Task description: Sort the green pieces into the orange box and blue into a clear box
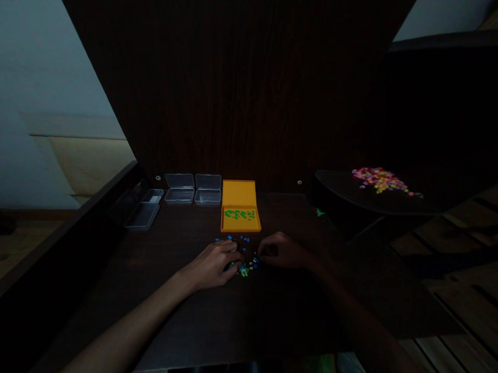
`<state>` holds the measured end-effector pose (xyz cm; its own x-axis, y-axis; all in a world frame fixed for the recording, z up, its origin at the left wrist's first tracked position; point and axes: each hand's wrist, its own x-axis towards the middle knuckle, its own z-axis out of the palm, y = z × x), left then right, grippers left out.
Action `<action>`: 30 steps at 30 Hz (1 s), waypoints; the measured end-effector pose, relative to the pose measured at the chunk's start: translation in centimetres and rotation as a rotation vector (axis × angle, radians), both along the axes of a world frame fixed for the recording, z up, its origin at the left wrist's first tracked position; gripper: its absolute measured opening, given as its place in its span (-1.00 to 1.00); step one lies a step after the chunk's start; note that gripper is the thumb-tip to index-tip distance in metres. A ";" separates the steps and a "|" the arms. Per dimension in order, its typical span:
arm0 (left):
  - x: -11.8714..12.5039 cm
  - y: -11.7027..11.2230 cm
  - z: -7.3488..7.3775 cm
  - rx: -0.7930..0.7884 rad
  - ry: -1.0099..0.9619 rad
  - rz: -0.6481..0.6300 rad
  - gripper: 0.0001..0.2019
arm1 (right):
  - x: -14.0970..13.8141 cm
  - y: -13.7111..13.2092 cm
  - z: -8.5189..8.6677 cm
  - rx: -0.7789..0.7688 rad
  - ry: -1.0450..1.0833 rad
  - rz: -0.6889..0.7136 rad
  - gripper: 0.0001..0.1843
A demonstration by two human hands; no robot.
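Head view: small pieces (244, 272) lie between the fingers of the loosely curled left hand (215, 264) and nearly pinched right hand (282, 250); any hold cannot be told. Likely light, stiff; best pinched edgewise.

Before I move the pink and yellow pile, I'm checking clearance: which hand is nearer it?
Right. The right hand is left of and below the pile in the picture; the left hand is farther left.

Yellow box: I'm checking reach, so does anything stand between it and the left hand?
A few small blue pieces lie on the table between the left hand and the yellow box; nothing taller is visible there.
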<state>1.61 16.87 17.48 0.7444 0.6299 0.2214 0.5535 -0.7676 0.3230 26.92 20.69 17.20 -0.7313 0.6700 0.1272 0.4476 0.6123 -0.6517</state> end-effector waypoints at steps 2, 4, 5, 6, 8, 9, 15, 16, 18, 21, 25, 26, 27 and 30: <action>0.0 0.1 -0.1 0.009 0.004 -0.004 -0.81 | 0.0 0.0 0.2 -0.035 0.025 -0.027 -0.82; 0.0 0.1 -0.2 0.022 0.014 -0.008 -0.81 | -0.1 -0.1 0.6 -0.124 0.057 -0.088 -0.77; -0.1 0.1 -0.2 0.032 0.022 -0.009 -0.81 | -0.1 -0.2 0.8 -0.179 0.082 -0.131 -0.74; -0.1 0.1 -0.2 0.046 0.032 -0.009 -0.81 | -0.2 -0.2 1.0 -0.226 0.115 -0.180 -0.70; -0.1 0.1 -0.2 0.085 0.057 -0.014 -0.82 | -0.5 0.0 1.4 -0.276 0.188 -0.277 -0.65; -0.1 0.1 -0.1 0.110 0.071 -0.019 -0.82 | -0.7 0.2 1.6 -0.275 0.218 -0.318 -0.64; 0.0 -0.1 -0.2 0.217 0.107 -0.035 -0.81 | -2.5 2.9 2.3 -0.113 0.129 -0.388 -0.77; 0.1 -0.1 -0.3 0.221 0.103 -0.037 -0.81 | -2.8 3.5 2.4 -0.070 0.082 -0.397 -0.80; 0.1 -0.1 -0.3 0.218 0.099 -0.042 -0.81 | -3.4 4.7 2.6 0.007 -0.011 -0.426 -0.81; 0.2 -0.1 -0.5 0.211 0.102 -0.047 -0.81 | -4.0 6.3 2.9 0.093 -0.124 -0.475 -0.82; 0.2 -0.1 -0.6 0.210 0.101 -0.046 -0.81 | -4.8 7.9 3.0 0.120 -0.268 -0.479 -0.84; 0.1 -0.1 -0.6 0.210 0.099 -0.046 -0.82 | -5.0 8.1 3.0 0.118 -0.301 -0.472 -0.84; 0.1 -0.1 -0.6 0.209 0.098 -0.047 -0.82 | -5.2 8.3 2.9 0.116 -0.332 -0.467 -0.84; 0.1 -0.1 -0.6 0.206 0.098 -0.055 -0.84 | -5.7 8.5 2.7 0.122 -0.408 -0.471 -0.83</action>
